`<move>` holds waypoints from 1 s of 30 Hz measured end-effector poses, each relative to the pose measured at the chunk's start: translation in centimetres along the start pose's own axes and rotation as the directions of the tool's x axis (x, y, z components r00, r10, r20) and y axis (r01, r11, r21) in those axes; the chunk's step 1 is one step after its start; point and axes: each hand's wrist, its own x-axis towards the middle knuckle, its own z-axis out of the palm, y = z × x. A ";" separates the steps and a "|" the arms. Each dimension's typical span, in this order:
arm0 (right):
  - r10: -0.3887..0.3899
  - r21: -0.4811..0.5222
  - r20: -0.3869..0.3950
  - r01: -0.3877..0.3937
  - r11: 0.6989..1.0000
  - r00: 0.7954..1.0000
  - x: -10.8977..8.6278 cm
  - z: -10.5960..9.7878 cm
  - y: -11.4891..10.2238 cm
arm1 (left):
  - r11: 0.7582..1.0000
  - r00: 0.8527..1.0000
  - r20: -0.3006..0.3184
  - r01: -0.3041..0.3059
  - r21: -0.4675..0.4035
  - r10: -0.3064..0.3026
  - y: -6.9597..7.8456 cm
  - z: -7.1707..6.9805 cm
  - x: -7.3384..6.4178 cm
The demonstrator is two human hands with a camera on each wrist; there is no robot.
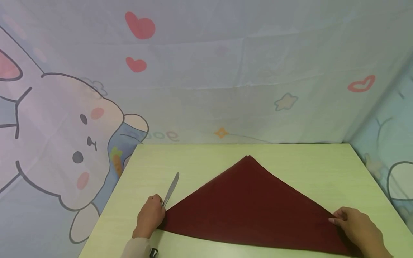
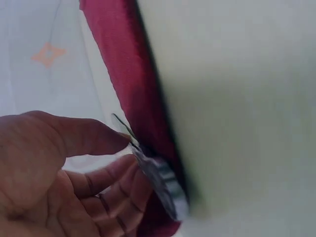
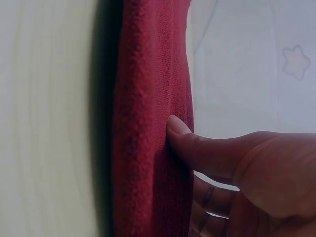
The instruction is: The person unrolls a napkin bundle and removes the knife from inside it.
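A dark red cloth (image 1: 248, 208), folded to a triangle, lies on the table with its peak pointing away from me. My left hand (image 1: 150, 215) is at the cloth's left corner and pinches a table knife (image 1: 171, 189) by its handle, blade pointing forward. In the left wrist view the silvery knife handle (image 2: 165, 185) runs beside the cloth's edge (image 2: 131, 74). On the opposite side, my right hand (image 1: 358, 229) pinches the cloth's sloping edge near the right corner. The right wrist view has that thumb (image 3: 180, 128) pressed on the fabric, the other fingers partly hidden behind it.
The pale yellow-green table (image 1: 200, 157) reaches back to a hanging sheet (image 1: 206, 71) printed with hearts, stars and a rabbit (image 1: 64, 136). More of the printed fabric (image 1: 397, 143) hangs along the right side.
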 end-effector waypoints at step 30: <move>-0.012 -0.007 0.045 0.012 1.000 0.999 0.2 -0.3 0.0 | 0.977 0.998 0.016 0.059 -0.203 -0.057 2.3 -3.4 1.3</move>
